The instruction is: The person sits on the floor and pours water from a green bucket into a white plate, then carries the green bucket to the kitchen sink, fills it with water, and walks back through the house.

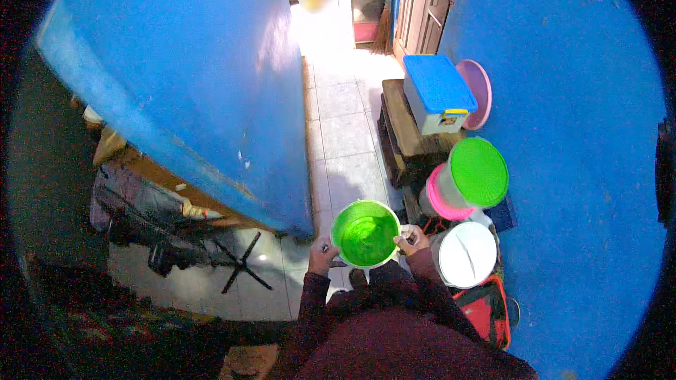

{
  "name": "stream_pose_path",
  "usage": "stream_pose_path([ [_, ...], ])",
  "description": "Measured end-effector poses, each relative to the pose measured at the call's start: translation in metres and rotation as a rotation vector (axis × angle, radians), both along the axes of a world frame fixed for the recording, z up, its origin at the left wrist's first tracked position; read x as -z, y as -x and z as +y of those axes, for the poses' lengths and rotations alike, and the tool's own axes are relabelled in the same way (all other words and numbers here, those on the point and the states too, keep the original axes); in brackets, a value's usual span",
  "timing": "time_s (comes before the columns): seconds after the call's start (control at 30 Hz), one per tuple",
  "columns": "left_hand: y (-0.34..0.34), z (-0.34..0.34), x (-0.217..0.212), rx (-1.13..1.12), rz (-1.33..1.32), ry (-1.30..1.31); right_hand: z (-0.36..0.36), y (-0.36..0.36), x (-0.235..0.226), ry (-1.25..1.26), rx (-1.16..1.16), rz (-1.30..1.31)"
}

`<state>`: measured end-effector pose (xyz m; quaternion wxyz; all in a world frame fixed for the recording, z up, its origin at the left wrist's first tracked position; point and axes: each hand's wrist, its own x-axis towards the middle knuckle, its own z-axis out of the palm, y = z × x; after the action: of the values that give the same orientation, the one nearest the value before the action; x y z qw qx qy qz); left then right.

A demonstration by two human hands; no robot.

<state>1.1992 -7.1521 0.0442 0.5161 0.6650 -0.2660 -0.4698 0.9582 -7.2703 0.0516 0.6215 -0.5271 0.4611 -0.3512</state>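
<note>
I hold a bright green bucket (365, 233) in front of my body, its open mouth facing up and nothing visible inside. My left hand (322, 254) grips its left rim and also holds a small dark object I cannot identify. My right hand (412, 240) is closed on the white handle piece at the bucket's right rim. Both dark maroon sleeves come up from the lower edge.
A narrow tiled corridor (345, 134) runs ahead between blue walls. On the right stand a white bucket (465, 253), a green-lidded container (479, 171) over a pink one, a wooden bench (405, 130) with a blue-lidded box (438, 91), and a red item (486, 309). A person stands far ahead.
</note>
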Motion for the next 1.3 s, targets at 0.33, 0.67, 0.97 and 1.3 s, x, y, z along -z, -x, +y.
stream_pose_path([
  [0.33, -0.159, -0.265, 0.047, -0.026, 0.202, -0.027, -0.271, -0.148, 0.12, 0.231, 0.048, 0.252],
  [0.67, -0.317, -0.527, 0.037, -0.073, 0.171, -0.008, -0.57, -0.315, 0.089, 0.305, -0.053, 0.303],
  [0.97, -0.457, -0.762, 0.025, -0.062, 0.013, 0.037, -0.802, -0.47, 0.083, 0.231, -0.06, 0.362],
  [1.3, -0.629, -1.045, 0.001, -0.068, 0.323, 0.008, -1.056, -0.626, 0.068, 0.177, 0.028, 0.329],
])
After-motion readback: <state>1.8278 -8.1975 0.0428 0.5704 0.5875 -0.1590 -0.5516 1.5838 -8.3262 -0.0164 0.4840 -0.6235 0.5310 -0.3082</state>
